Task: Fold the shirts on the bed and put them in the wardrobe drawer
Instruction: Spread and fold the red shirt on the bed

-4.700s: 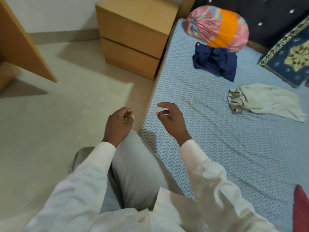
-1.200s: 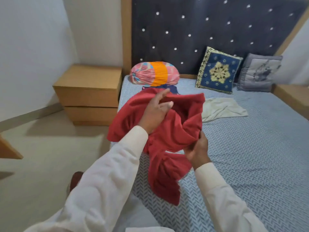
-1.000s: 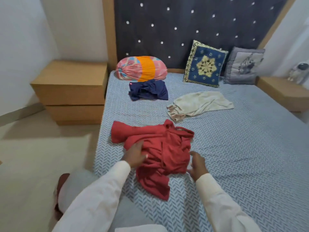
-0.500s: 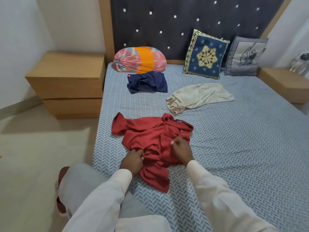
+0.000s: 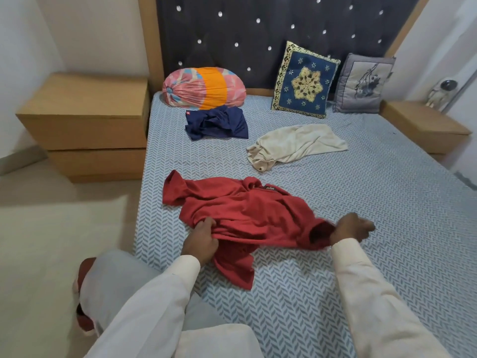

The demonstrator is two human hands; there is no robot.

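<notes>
- The red shirt (image 5: 242, 215) lies crumpled on the near part of the bed (image 5: 387, 228), its collar with a dark label turned toward the headboard
- The left hand (image 5: 202, 240) is closed on the left lower edge of the red shirt, thumb on top of the cloth
- The right hand (image 5: 348, 228) grips the right end of the shirt; the two hands are well apart and the cloth is stretched between them
- A navy shirt (image 5: 216, 122) is bunched just beside a pink and orange bolster (image 5: 204, 87)
- A cream shirt (image 5: 294, 144) lies near the middle of the bed
- A wooden nightstand (image 5: 85, 125) stands to the left of the bed
</notes>
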